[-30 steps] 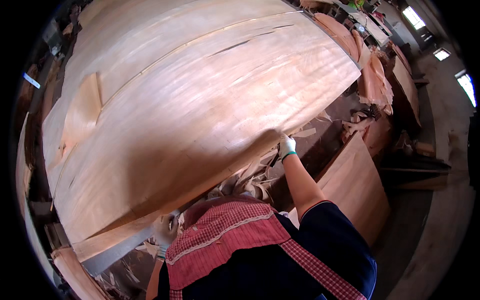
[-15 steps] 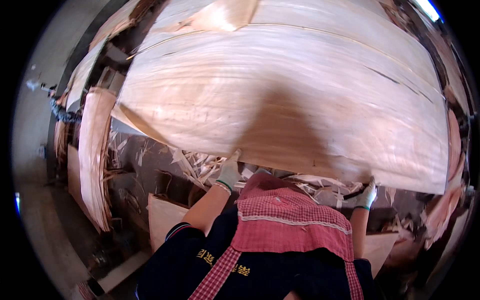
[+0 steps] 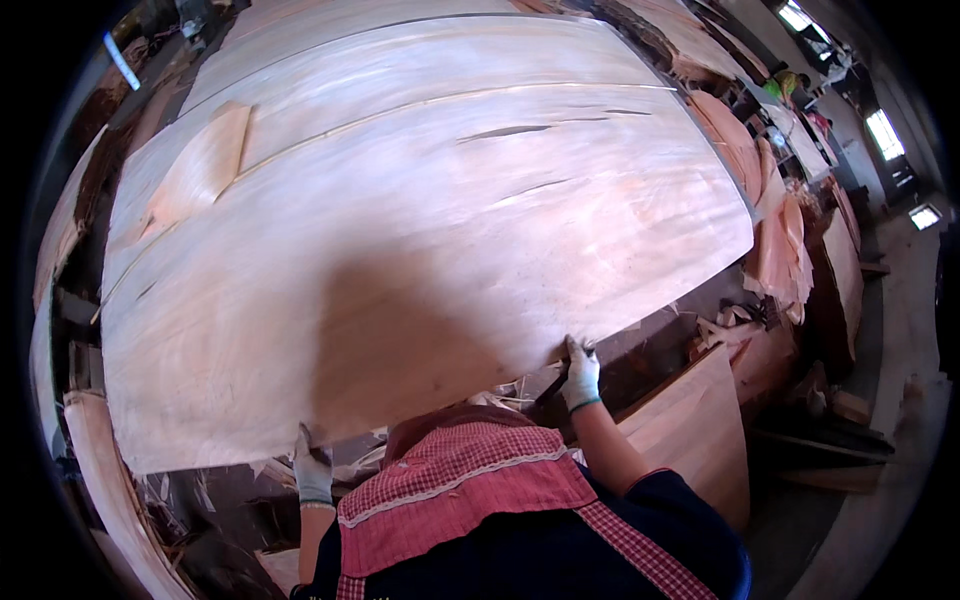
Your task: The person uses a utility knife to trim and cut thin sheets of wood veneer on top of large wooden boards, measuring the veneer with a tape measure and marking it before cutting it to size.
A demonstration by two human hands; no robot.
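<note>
A wide, pale sheet of wood veneer [image 3: 560, 230] lies before me, its near edge running just ahead of my apron. My left hand [image 3: 312, 468], in a white glove, grips that edge with the thumb on top and the fingers hidden beneath. Farther right, my gloved right hand [image 3: 581, 372] holds the same edge, its fingers partly under the sheet. Several dark splits run along the grain at the far right of the sheet. A torn, curled flap of veneer [image 3: 205, 165] rests on top at the far left.
Stacked veneer sheets [image 3: 105, 480] stand at the left. Crumpled veneer scraps [image 3: 782, 245] hang at the right, beyond a leaning pale panel [image 3: 690, 430]. Wood shavings lie under the near edge. In the far right background is a person in green [image 3: 780, 85].
My view has swung to the right, so the sheet and both hands appear farther left. The sheet's left near corner, curled before, now lies flat. Both hands still hold the near edge.
</note>
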